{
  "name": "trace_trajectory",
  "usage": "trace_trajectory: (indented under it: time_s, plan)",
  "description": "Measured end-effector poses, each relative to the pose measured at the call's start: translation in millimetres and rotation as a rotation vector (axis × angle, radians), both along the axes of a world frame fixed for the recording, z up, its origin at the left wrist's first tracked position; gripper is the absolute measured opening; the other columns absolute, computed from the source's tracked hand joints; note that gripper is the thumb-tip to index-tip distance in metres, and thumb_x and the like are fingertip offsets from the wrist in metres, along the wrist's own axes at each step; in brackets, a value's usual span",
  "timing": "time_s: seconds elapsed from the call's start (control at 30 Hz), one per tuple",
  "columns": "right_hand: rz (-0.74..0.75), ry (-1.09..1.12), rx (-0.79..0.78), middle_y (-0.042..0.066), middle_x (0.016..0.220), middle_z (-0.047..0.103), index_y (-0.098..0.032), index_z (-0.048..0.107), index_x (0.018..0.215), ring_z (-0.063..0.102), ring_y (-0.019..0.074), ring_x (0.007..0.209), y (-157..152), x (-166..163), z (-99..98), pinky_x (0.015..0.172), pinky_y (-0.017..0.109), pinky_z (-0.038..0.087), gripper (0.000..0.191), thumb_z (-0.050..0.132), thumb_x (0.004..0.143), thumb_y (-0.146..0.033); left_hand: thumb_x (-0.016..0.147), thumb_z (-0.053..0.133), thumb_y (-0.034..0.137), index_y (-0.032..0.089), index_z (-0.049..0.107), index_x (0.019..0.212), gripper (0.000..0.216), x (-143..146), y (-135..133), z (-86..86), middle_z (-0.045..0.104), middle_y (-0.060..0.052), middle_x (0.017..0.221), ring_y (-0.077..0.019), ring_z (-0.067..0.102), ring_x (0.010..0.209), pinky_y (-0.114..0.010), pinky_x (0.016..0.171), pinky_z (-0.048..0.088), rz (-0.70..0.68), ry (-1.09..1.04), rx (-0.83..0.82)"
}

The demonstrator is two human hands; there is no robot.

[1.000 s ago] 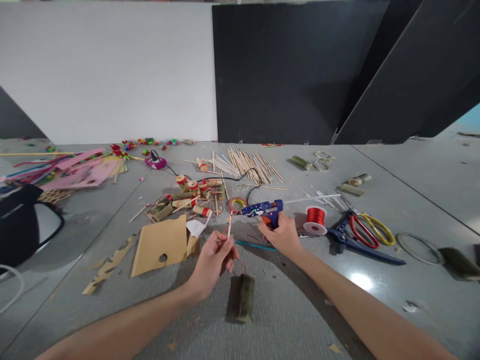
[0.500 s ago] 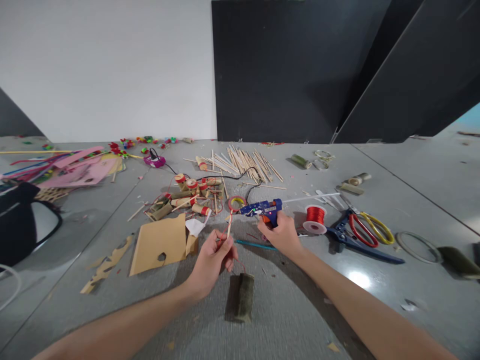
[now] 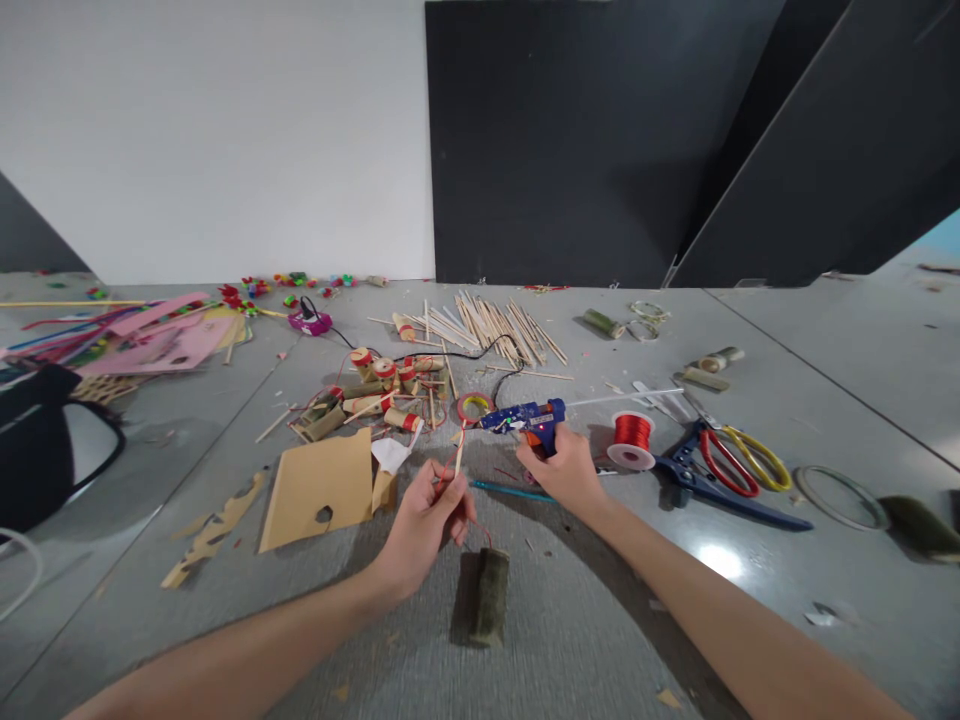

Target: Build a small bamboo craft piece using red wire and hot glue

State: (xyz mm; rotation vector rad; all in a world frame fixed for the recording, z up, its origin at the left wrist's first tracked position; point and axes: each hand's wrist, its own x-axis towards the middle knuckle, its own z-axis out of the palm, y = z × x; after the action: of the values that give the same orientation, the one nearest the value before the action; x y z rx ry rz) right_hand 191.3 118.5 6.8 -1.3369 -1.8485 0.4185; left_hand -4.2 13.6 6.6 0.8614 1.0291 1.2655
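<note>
My left hand (image 3: 424, 525) is closed around a thin wooden stick (image 3: 459, 456) wound with red wire; the stick points up and away. A green bamboo piece (image 3: 487, 596) lies just right of that hand, joined to it by a red wire loop. My right hand (image 3: 562, 470) grips the handle of a blue hot glue gun (image 3: 525, 416) that rests on the grey floor, its nozzle pointing left toward the stick's tip. A teal stick (image 3: 510, 490) lies between the hands.
A red wire spool (image 3: 631, 438) and blue-handled shears (image 3: 720, 470) lie right of the glue gun. A cardboard sheet (image 3: 319, 490), wire-wrapped bamboo pieces (image 3: 382, 390), a tape roll (image 3: 475, 406) and a pile of sticks (image 3: 495, 325) lie ahead. Pink paper (image 3: 150, 340) is far left.
Almost nothing differs; both hands keep their grips, and the view has shifted very slightly.
</note>
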Motion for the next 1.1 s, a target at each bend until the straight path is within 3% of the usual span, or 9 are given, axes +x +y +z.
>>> trace_trajectory:
  time_s: [1.1]
  plan:
    - [-0.017, -0.026, 0.001, 0.000, 0.048, 0.059, -0.025, 0.046, 0.066, 0.059, 0.0198, 0.047, -1.6, -0.6, 3.2, 0.051, 0.028, 0.042, 0.023, 0.062, 0.077, -0.037, 0.095, 0.058, 0.048, 0.022, 0.042, 0.088, 0.031, -0.1, 0.1, -0.9, 0.060, 0.005, 0.066, -0.0059, 0.044, 0.044, -0.019, 0.046, 0.038, 0.002, -0.006, 0.013]
